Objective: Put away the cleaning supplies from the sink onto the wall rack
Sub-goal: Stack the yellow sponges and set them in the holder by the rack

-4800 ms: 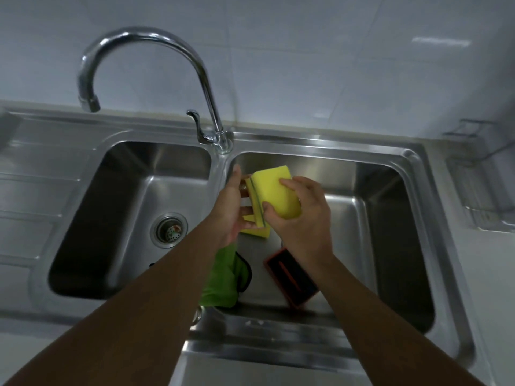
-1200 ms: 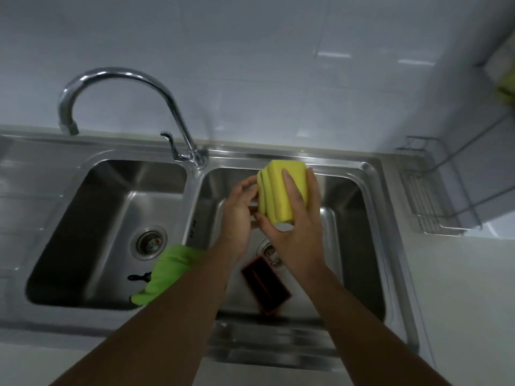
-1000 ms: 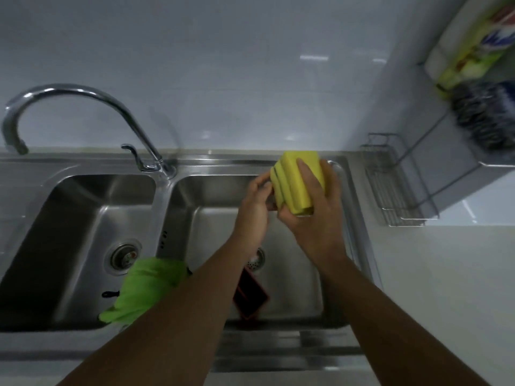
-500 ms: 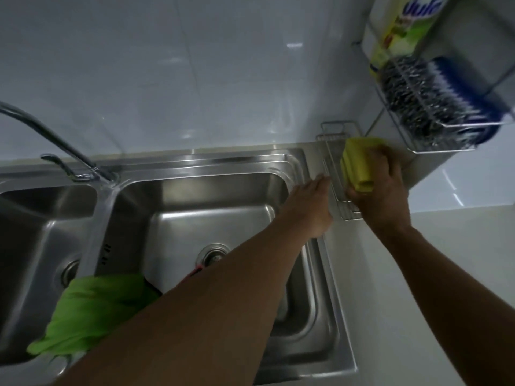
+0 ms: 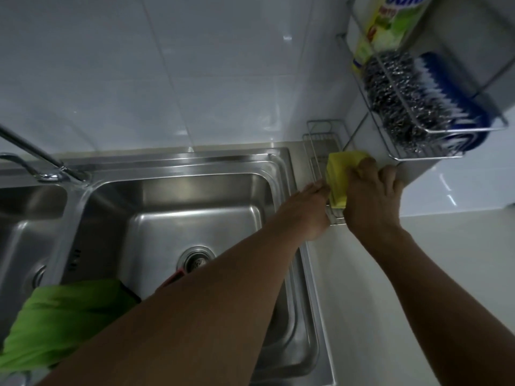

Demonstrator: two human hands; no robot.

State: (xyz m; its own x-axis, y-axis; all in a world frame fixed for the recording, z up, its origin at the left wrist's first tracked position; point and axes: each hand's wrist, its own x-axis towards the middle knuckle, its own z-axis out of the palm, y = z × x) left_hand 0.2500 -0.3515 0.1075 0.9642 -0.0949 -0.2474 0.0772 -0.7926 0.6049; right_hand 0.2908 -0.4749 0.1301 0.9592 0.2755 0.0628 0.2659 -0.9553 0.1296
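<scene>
Both hands have travelled from above the sink basin to the lower shelf of the wall rack (image 5: 320, 151), carrying the yellow sponges (image 5: 338, 176) with them. Right hand (image 5: 372, 201) now has its grip closed over the stack of sponges, fingers wrapped across the top, pressing them down onto the wire shelf just right of the sink rim. Left hand (image 5: 305, 210) sits just beside them, fingertips touching the sponges' left edge; whether it actually pinches them I cannot tell.

Above, the upper shelf (image 5: 434, 156) of the rack holds a steel wool scourer (image 5: 395, 93), a blue scrub brush with white bristles (image 5: 446, 93) beside it, and a yellow-green detergent bottle (image 5: 387, 29) further back (its label is cut off by the frame edge).

Down in the right basin of the stainless steel sink (image 5: 195, 168), a red-edged dark scrub pad (image 5: 174, 278) pokes out from under the left forearm, near the drain (image 5: 196, 260). A green cloth (image 5: 55, 327) is draped over the divider between the two basins. The tap's base (image 5: 55, 175) stands at the back left.
</scene>
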